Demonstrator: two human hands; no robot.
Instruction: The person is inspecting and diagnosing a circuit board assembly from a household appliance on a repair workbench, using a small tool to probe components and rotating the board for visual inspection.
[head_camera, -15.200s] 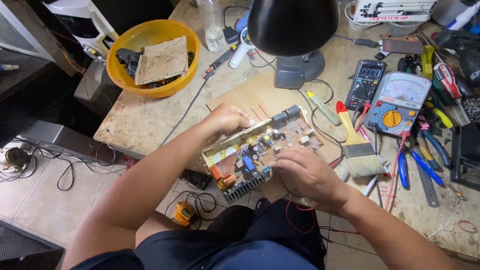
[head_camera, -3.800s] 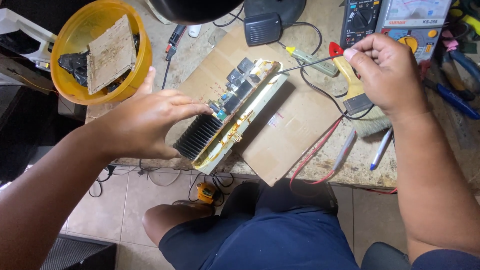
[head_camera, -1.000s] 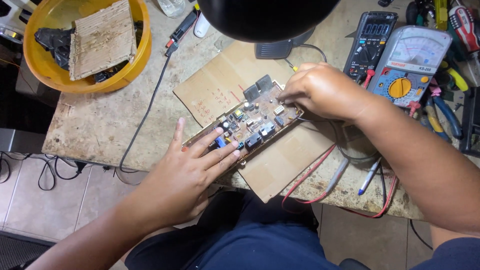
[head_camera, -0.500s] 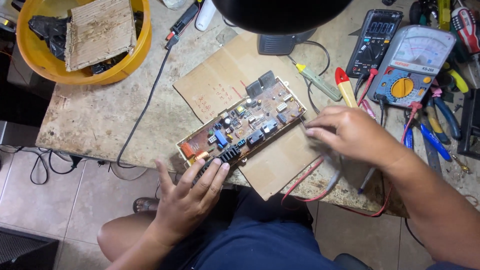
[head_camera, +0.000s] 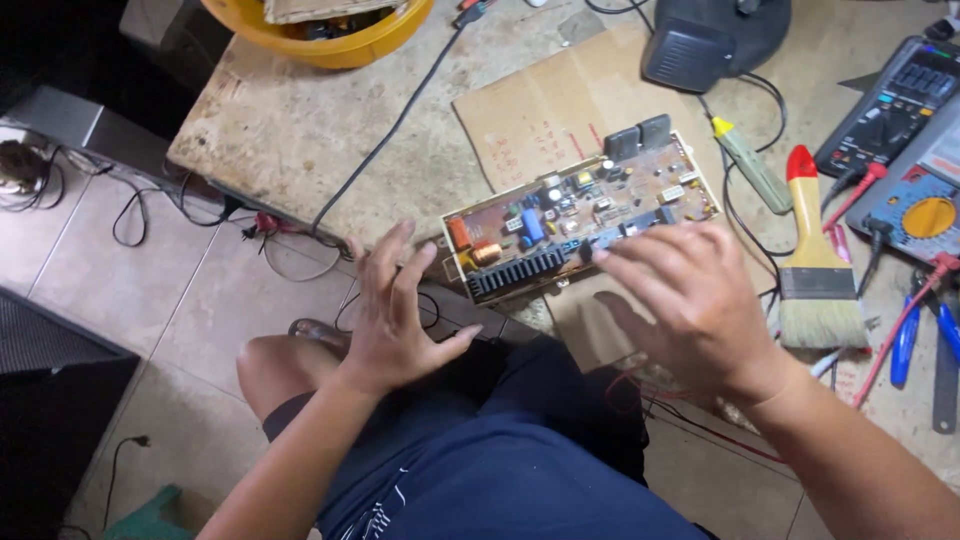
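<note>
A tan printed circuit board (head_camera: 580, 225) crowded with small coloured components and a black finned heat sink along its near edge lies tilted at the centre of the frame, resting on a flat sheet of brown cardboard (head_camera: 560, 110) near the front edge of the worn stone-coloured tabletop (head_camera: 290, 130).

The left hand (head_camera: 395, 315) hangs at lower centre-left, just off the board's left end, fingers spread wide and holding nothing; its fingertips are close to the board's corner, but whether they touch it cannot be told. The right hand (head_camera: 690, 300) is at lower centre-right, palm down, fingers splayed and empty, with the fingertips (head_camera: 625, 255) over the board's near right edge, apparently just above or brushing it.

To the right of the right hand lies a flat paintbrush with a pale wooden handle, red tip and light bristles (head_camera: 815, 260). Further right, at the frame's edge, sit a black digital multimeter (head_camera: 895, 100) and a grey analogue meter with an orange dial (head_camera: 925, 205). The black round base of a desk lamp (head_camera: 715, 40) stands at upper centre-right, and a yellow plastic bowl (head_camera: 330, 40) shows at the upper left. A black cable (head_camera: 390, 135) runs diagonally across the tabletop.
</note>
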